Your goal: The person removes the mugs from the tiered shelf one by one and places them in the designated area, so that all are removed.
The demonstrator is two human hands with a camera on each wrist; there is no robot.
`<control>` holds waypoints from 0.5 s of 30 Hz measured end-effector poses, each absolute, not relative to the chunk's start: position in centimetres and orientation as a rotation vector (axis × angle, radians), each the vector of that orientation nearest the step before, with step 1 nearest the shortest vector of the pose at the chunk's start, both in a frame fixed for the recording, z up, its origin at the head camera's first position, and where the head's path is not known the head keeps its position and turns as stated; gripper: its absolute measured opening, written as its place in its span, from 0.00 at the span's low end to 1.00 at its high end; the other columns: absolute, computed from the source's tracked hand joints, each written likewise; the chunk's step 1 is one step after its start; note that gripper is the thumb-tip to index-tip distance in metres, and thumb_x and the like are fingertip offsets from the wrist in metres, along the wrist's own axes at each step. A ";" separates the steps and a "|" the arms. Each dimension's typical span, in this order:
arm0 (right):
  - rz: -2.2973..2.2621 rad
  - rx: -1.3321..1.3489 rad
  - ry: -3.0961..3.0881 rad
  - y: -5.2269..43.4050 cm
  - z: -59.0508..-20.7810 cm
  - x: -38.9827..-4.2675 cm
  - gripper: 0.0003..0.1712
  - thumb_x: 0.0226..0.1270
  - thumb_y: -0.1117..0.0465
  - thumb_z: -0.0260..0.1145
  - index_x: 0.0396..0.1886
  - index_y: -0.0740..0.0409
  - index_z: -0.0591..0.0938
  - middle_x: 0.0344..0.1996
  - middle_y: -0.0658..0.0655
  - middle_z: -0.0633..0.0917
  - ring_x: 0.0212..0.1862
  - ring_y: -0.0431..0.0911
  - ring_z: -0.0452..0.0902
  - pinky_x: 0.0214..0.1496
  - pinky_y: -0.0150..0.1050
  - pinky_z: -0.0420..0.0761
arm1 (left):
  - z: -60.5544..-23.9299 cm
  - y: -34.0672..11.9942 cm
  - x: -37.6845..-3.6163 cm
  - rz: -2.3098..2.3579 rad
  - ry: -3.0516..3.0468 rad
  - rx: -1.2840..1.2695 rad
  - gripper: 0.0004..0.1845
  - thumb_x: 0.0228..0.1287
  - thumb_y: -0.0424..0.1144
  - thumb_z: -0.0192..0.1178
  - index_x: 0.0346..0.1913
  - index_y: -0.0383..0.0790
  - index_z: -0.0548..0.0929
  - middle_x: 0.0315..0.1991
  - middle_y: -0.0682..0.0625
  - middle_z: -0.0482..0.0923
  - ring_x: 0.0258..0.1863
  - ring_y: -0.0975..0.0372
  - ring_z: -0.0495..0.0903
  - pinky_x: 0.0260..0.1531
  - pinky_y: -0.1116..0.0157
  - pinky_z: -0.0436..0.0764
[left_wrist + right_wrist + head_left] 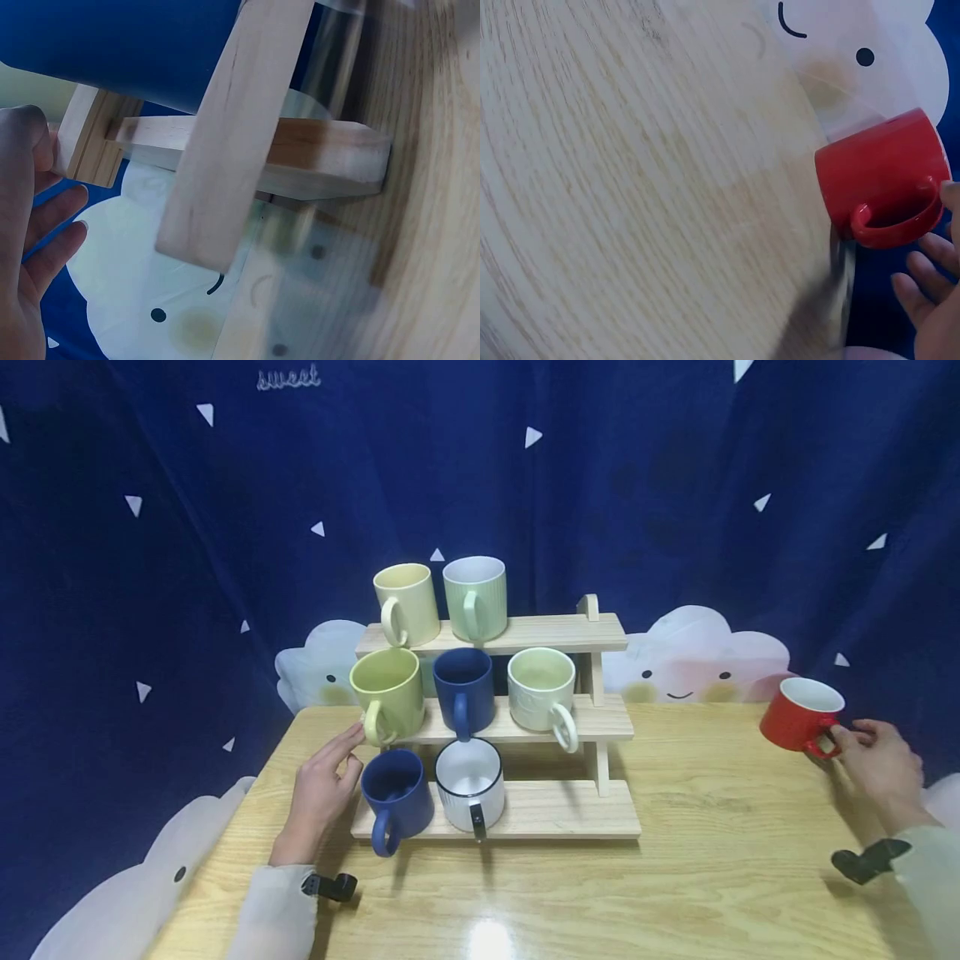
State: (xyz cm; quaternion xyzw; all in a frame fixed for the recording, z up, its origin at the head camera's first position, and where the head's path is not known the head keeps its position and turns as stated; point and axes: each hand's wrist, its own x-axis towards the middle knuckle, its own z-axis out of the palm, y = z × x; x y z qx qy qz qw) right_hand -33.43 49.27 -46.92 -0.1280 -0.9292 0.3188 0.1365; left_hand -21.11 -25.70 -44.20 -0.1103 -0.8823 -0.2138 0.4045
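A three-tier wooden rack (555, 810) stands on the table with several mugs on it. My left hand (330, 772) lies at its left end, straight fingers touching the middle shelf beside the lime green mug (386, 693). In the left wrist view the fingers (45, 225) sit next to the rack's side post (232, 135). At the far right my right hand (877, 764) holds a red mug (798, 714) by its handle, tilted at the table's corner. The right wrist view shows the red mug (881, 176) at the table edge, with the fingers (930, 255) by the handle.
The top shelf carries a cream mug (407, 602) and a pale green ribbed mug (475, 596). A navy mug (463, 685) and a pale mug (542, 687) stand on the middle shelf. A navy mug (393, 789) and a white mug (470, 781) are below. The wooden table (712, 827) is backed by blue cloth.
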 end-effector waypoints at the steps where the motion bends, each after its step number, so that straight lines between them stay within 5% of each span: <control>1: 0.911 -0.365 -2.670 49.2 -46.7 -33.5 0.39 0.76 0.44 0.47 0.67 0.74 0.62 0.59 0.77 0.72 0.58 0.75 0.64 0.52 0.67 0.64 | -44.2 -25.7 -21.1 -0.542 -2.230 -0.274 0.21 0.56 0.27 0.56 0.53 0.38 0.85 0.56 0.49 0.81 0.52 0.51 0.82 0.50 0.49 0.81; 12: 0.831 -0.139 -2.631 46.8 -43.0 -33.4 0.34 0.77 0.46 0.49 0.63 0.74 0.68 0.55 0.79 0.74 0.53 0.67 0.74 0.57 0.67 0.61 | -44.2 -25.6 -20.8 -0.533 -2.253 -0.271 0.21 0.57 0.28 0.58 0.55 0.40 0.84 0.57 0.49 0.81 0.53 0.50 0.81 0.52 0.48 0.80; 15: 0.782 -0.004 -2.652 45.6 -41.7 -33.4 0.33 0.76 0.46 0.51 0.60 0.73 0.70 0.53 0.78 0.77 0.48 0.65 0.76 0.51 0.55 0.70 | -44.1 -25.6 -20.8 -0.530 -2.255 -0.278 0.20 0.58 0.30 0.58 0.55 0.38 0.84 0.57 0.49 0.80 0.54 0.50 0.81 0.54 0.50 0.80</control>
